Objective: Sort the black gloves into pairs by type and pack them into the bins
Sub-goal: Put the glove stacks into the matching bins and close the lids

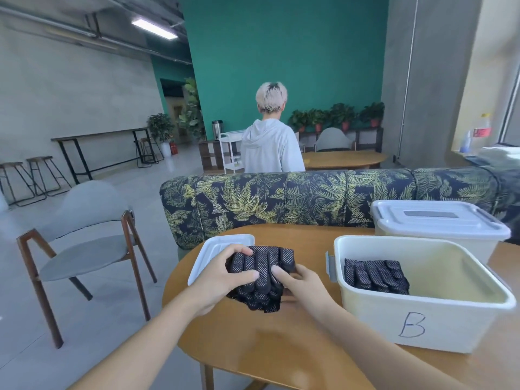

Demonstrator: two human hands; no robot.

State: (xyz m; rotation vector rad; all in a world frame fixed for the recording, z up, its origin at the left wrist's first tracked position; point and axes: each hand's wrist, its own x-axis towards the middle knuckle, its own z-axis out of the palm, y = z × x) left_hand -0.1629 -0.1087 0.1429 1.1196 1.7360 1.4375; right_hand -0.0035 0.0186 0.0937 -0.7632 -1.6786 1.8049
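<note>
Item: stack of black dotted gloves (264, 280), lying near the left edge of the tabletop (253, 339), partly over a white lid (213, 254) that sits flat beneath their far end. The glove fingers point away from you; the cuffs hang toward you.

Your left hand (222, 274): forearm reaching in from the lower left, palm down over the left side of the stack. Grip closed on the gloves, fingers curled over the top of the glove fingers, thumb laid along the near side.

Your right hand (298, 282): forearm reaching in from the lower right, wrist bent inward. Grip closed on the right side of the same stack, thumb on top, the other fingers tucked under or behind the fabric and mostly hidden.

Item: open bin marked B (422, 294), white, at the right of the tabletop, just beside your right hand. Contents: a folded set of packed gloves (377, 274), black and dotted, lying against its left wall.

Item: second bin with lid on (439, 220), white, at the far right edge of the tabletop, directly behind the open bin.

Surroundings: a leaf-print sofa back (295, 198) along the far edge of the tabletop; a grey chair (84, 243) on the floor to the left; a person in a grey hoodie (270, 144) standing beyond the sofa, back turned.
</note>
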